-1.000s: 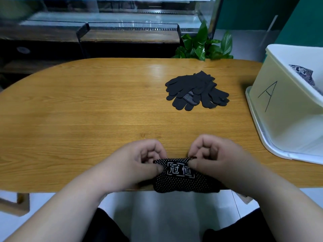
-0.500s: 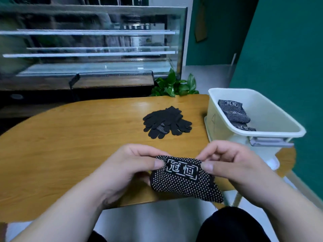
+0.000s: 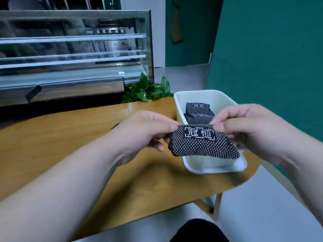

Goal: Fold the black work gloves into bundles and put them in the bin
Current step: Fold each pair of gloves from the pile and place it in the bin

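Two hands on one bundle, reading left to right. Far left, a glass display case [image 3: 70, 58] is standing behind the table [image 3: 61, 145], with a plant [image 3: 148, 89] poking up at the table's back edge; neither is mattering here. Your left hand [image 3: 145, 131] is pinching the top left corner of the glove bundle [image 3: 202, 144], thumb pressing on the printed face, the other fingers [image 3: 157, 145] curling underneath. That bundle is hanging in the air between your hands, dotted side facing you, white logo up top. It is sitting over the near part of the bin [image 3: 215, 169] and apparently not touching its rim. Further back inside the bin, at least two folded bundles [image 3: 199, 114] are lying against each other. Your right hand [image 3: 253, 130] is gripping the top right corner the same way, thumb in front, fingers bent round the back.

You are looking to be at the drop-off, I'd judge. To do it well, be lowering the bundle inside the walls before letting go, so the fold is not springing open in a fall. Be aiming for the near end, in front of the others. Be releasing both corners together, since one hand letting go first is likely tipping it and loosening the tuck. Fabric is soft, so no hard squeeze is needed.
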`<state>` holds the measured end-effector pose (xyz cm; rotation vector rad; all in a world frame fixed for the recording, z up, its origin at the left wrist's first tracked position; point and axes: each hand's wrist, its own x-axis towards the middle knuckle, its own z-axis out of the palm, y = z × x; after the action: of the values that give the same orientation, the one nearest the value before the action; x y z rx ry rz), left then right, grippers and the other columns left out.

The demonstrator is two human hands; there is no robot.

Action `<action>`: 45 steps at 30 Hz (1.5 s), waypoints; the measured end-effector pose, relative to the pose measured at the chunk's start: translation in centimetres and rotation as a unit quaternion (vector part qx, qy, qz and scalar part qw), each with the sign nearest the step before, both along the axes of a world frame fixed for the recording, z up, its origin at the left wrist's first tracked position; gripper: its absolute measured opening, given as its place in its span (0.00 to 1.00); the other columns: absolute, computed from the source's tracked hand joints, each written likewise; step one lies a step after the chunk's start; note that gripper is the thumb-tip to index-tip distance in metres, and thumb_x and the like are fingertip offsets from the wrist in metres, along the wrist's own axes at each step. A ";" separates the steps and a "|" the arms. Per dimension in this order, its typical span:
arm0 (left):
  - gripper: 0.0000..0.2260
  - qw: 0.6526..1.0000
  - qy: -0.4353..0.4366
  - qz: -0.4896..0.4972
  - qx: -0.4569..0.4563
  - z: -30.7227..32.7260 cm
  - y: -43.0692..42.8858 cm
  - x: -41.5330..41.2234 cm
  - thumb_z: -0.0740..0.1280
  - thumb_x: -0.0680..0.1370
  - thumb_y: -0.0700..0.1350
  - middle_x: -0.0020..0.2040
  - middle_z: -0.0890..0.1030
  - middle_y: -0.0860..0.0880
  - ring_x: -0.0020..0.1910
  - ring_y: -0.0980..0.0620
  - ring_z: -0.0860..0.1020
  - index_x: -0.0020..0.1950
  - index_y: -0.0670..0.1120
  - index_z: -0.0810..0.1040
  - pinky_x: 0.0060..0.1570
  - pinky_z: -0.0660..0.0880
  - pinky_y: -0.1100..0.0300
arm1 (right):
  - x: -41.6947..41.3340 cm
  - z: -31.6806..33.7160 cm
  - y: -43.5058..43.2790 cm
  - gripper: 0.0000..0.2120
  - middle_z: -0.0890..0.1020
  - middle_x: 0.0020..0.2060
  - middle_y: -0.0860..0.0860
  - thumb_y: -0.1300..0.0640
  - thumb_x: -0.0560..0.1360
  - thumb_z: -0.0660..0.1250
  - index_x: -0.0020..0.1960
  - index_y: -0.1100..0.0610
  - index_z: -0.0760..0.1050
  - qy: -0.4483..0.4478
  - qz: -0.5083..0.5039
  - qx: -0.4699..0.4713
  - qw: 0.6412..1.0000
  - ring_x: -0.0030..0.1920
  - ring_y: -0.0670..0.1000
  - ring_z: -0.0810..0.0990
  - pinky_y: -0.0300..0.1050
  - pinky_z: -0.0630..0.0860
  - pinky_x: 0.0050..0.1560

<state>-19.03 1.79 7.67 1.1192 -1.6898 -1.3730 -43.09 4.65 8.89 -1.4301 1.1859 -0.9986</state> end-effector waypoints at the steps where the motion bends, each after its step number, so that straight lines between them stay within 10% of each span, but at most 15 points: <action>1: 0.09 1.000 -0.011 0.010 -0.010 0.6 -1.4 -0.9 0.65 0.78 0.37 0.34 0.80 0.44 0.30 0.54 0.75 0.49 0.37 0.85 0.25 0.70 0.65 | -0.7 0.4 -1.2 0.06 0.70 0.27 0.56 0.66 0.59 0.75 0.35 0.58 0.83 -0.002 -0.007 0.006 1.000 0.25 0.47 0.68 0.34 0.66 0.24; 5: 0.11 0.997 -0.058 0.024 -0.042 2.0 -8.5 -4.9 0.70 0.74 0.39 0.31 0.75 0.47 0.29 0.54 0.69 0.48 0.31 0.81 0.28 0.65 0.62 | -4.1 1.3 -6.8 0.04 0.73 0.27 0.51 0.64 0.64 0.72 0.38 0.57 0.80 0.019 -0.050 0.027 0.998 0.27 0.46 0.69 0.35 0.66 0.25; 15: 0.06 0.951 -0.289 -0.025 -0.105 0.2 -15.9 -10.6 0.74 0.74 0.41 0.41 0.82 0.54 0.43 0.58 0.77 0.47 0.52 0.85 0.39 0.70 0.66 | -6.5 -1.0 -15.2 0.10 0.81 0.29 0.55 0.70 0.72 0.67 0.38 0.58 0.83 0.319 -0.085 0.050 0.943 0.26 0.53 0.77 0.39 0.73 0.24; 25: 0.08 0.791 -0.548 -0.123 -0.243 -1.6 -15.5 -12.2 0.66 0.75 0.40 0.43 0.82 0.56 0.45 0.55 0.78 0.45 0.54 0.79 0.49 0.75 0.59 | -4.0 -2.8 -16.5 0.08 0.85 0.40 0.64 0.66 0.74 0.65 0.50 0.65 0.81 0.445 -0.036 0.080 0.891 0.27 0.58 0.82 0.54 0.84 0.37; 39: 0.10 0.746 -0.600 -0.134 -0.255 -2.0 -15.2 -12.9 0.64 0.74 0.45 0.47 0.83 0.52 0.50 0.49 0.79 0.49 0.50 0.84 0.53 0.78 0.54 | -3.6 -4.7 -16.5 0.06 0.83 0.37 0.56 0.61 0.73 0.65 0.45 0.58 0.80 0.578 -0.018 0.004 0.816 0.38 0.57 0.83 0.47 0.81 0.39; 45: 0.13 0.734 -0.610 -0.163 -0.252 -2.3 -16.0 -12.9 0.74 0.72 0.58 0.44 0.84 0.54 0.48 0.51 0.80 0.48 0.51 0.85 0.51 0.78 0.54 | -3.7 -3.8 -16.5 0.08 0.84 0.31 0.56 0.64 0.72 0.65 0.43 0.57 0.82 0.514 0.018 0.029 0.857 0.29 0.54 0.81 0.42 0.80 0.33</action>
<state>-31.94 -14.26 5.41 1.5229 -3.0288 -0.0565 -46.76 -11.89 5.05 -1.9933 1.8872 -0.0746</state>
